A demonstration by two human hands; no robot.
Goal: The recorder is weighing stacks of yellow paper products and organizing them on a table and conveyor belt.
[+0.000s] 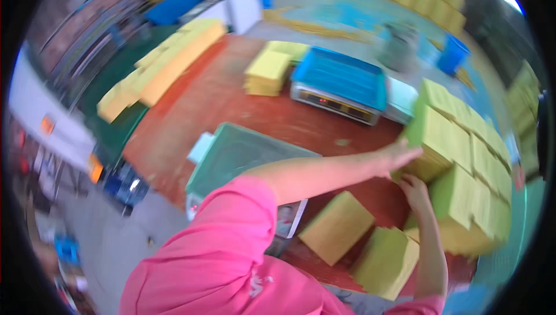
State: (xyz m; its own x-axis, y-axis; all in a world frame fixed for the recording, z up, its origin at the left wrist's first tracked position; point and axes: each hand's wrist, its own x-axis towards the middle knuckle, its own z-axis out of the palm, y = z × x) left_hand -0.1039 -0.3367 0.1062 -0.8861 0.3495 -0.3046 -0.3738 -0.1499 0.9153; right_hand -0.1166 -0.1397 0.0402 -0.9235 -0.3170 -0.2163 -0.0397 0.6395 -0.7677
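Observation:
Stretched flat across to the right, my left hand point(401, 158) lies against the near left side of a block of yellow paper sheets point(435, 141), fingers extended. Just below it is my right hand point(413, 191), its fingers bent toward the left by the same block; blur hides whether they grip it. More yellow paper stacks point(460, 202) sit packed together to the right of both hands. Two separate yellow stacks, one point(337, 227) left of my right forearm and another point(387, 263) nearer to me, lie on the red tabletop point(214, 97).
A scale with a green tray point(260, 144) stands left of my arm, partly covered. Beyond it sit a scale with a blue tray point(339, 74) and a small yellow stack point(267, 73). A long yellow row point(174, 66) lines the left edge. A blue bin point(453, 54) stands beyond.

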